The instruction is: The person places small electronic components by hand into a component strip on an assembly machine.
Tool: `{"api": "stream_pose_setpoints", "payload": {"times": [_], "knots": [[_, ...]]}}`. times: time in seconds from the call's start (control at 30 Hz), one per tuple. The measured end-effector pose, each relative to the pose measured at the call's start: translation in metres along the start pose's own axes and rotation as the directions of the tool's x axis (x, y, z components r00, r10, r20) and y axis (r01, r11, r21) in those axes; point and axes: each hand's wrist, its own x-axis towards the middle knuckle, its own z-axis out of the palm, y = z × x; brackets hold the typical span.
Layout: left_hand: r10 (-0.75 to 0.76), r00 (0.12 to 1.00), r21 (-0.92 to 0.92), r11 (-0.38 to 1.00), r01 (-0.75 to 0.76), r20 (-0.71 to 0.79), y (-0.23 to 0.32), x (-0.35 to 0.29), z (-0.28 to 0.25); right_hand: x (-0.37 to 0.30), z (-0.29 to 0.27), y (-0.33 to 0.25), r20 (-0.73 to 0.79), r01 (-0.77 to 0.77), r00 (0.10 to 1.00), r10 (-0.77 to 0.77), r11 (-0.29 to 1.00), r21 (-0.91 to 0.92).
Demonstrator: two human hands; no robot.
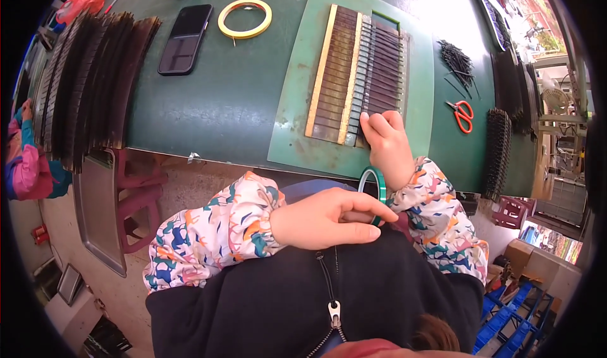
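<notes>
My left hand (325, 220) holds a roll of green tape (382, 190) upright in front of my chest, its fingers reaching through and around the ring. Just beyond it, my right hand (387, 144) is closed, thumb and fingertips pinched at the near end of a row of thin dark strips (384, 67). Whatever is between those fingertips is too small to make out. The strips lie side by side in a recess of a light green board (297, 105). Two yellowish bands (351, 80) run lengthwise along the left part of the row.
A yellow tape roll (266, 23) and a black phone (184, 40) lie left of the board. Tall stacks of dark strips (95, 83) stand farther left, near another person's sleeve (28, 162). Right of the board are red-handled scissors (464, 116), loose black pins (456, 61) and a black bristly bundle (497, 149).
</notes>
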Motion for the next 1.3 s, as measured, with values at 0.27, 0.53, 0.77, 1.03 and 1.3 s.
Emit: {"api": "stream_pose_setpoints", "payload": {"times": [0.27,0.53,0.77,1.03,1.3], "knots": [[-0.013,0.999,-0.071,0.997,0.011,-0.033,0.002,0.002,-0.007,-0.004,-0.001,-0.004,-0.002,-0.027,1.0,0.027,0.999,0.041],[-0.018,0.997,-0.077,0.997,0.012,-0.072,0.006,0.002,-0.006,-0.009,-0.016,-0.006,0.091,-0.086,0.993,0.075,0.989,0.121],[0.001,0.964,-0.12,0.992,-0.035,-0.267,0.019,0.012,-0.009,-0.034,-0.016,0.013,0.058,-0.054,0.997,0.043,0.978,0.199],[-0.192,0.824,-0.44,0.895,-0.076,-0.533,0.008,0.001,-0.007,-0.117,-0.054,0.195,-0.125,-0.471,0.882,0.455,0.834,-0.287],[-0.3,0.925,-0.85,0.525,-0.045,-0.234,-0.021,0.011,-0.027,-0.037,-0.099,0.086,0.174,-0.09,0.983,0.051,0.97,0.226]]}}
